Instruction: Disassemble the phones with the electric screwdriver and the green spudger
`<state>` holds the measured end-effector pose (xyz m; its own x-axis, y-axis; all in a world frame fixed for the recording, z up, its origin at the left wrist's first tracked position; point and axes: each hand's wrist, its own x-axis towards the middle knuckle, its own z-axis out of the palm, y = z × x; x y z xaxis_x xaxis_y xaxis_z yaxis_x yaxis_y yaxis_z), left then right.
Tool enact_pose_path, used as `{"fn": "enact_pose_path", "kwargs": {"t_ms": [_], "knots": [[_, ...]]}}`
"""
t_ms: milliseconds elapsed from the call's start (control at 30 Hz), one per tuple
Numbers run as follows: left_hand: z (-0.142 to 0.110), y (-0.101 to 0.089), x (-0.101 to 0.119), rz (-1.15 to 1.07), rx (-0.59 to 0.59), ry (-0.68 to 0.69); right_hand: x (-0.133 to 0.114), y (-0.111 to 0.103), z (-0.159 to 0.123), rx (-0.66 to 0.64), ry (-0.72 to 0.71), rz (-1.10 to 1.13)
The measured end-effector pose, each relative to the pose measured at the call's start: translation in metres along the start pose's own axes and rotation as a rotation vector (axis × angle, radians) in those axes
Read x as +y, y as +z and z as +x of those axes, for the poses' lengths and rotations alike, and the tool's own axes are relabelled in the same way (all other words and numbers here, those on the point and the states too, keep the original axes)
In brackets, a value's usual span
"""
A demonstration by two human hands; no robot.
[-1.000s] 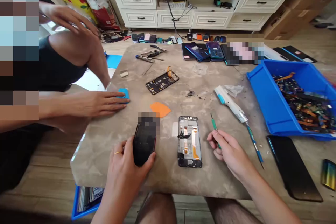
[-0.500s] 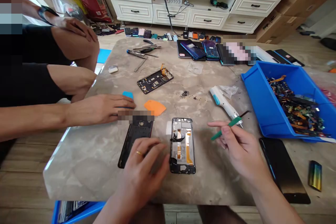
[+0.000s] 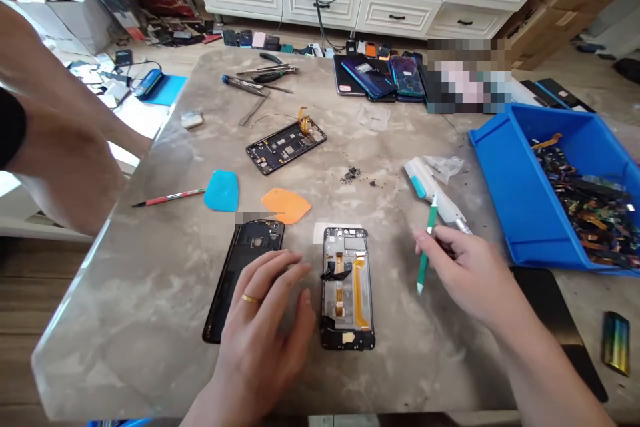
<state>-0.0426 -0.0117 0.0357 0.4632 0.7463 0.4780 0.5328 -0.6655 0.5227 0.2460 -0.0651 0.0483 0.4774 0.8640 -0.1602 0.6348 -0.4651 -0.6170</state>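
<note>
My left hand (image 3: 265, 330) is over the lower right part of a black phone back cover (image 3: 233, 273), fingers apart and slightly bent, holding nothing. Just right of it lies an opened phone frame (image 3: 349, 287) with orange flex cables and a loose black strip across it. Between the thumb and fingers of my right hand (image 3: 467, 273) is a slim green pen-like tool (image 3: 423, 273), held nearly upright with pale ends; its exact kind is unclear. Beyond that hand lies a white electric screwdriver (image 3: 433, 190), its tip partly hidden. My right forearm covers part of a dark phone (image 3: 537, 297).
On the table (image 3: 150, 347) are an orange pick (image 3: 287, 205), a blue pick (image 3: 221, 191), a red pen (image 3: 170, 198), small screws (image 3: 351, 175) and another opened phone (image 3: 287, 145). A blue bin (image 3: 500, 180) of phone parts stands right. Another person's leg (image 3: 65, 127) is at left.
The green tool has turned from slanted to nearly upright in my right hand. The other person's hand has left the table, uncovering the blue pick and red pen. My view has shifted slightly.
</note>
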Motion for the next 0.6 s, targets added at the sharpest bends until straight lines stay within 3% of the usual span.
{"fn": "enact_pose_path", "kwargs": {"t_ms": [67,133,233,333,433,533,600], "knots": [[-0.001,-0.003,-0.007,0.040,-0.007,0.000,0.001,0.001,0.000,-0.119,0.003,-0.109],[-0.003,-0.006,-0.012,0.094,-0.012,-0.003,-0.001,0.002,-0.001,-0.141,0.013,-0.171],[-0.006,-0.012,-0.013,0.129,0.004,-0.016,-0.004,-0.004,0.000,0.057,0.068,-0.227],[-0.012,-0.019,-0.006,0.050,-0.045,-0.009,0.003,-0.018,0.012,0.298,0.025,-0.412],[-0.020,-0.022,0.002,-0.061,-0.153,0.013,0.017,-0.029,0.032,0.215,0.022,-0.545],[-0.027,-0.022,0.004,-0.085,-0.219,0.015,0.028,-0.036,0.050,0.074,0.045,-0.500],[-0.031,-0.021,0.002,-0.070,-0.220,0.014,0.031,-0.040,0.056,0.070,0.049,-0.426]]}}
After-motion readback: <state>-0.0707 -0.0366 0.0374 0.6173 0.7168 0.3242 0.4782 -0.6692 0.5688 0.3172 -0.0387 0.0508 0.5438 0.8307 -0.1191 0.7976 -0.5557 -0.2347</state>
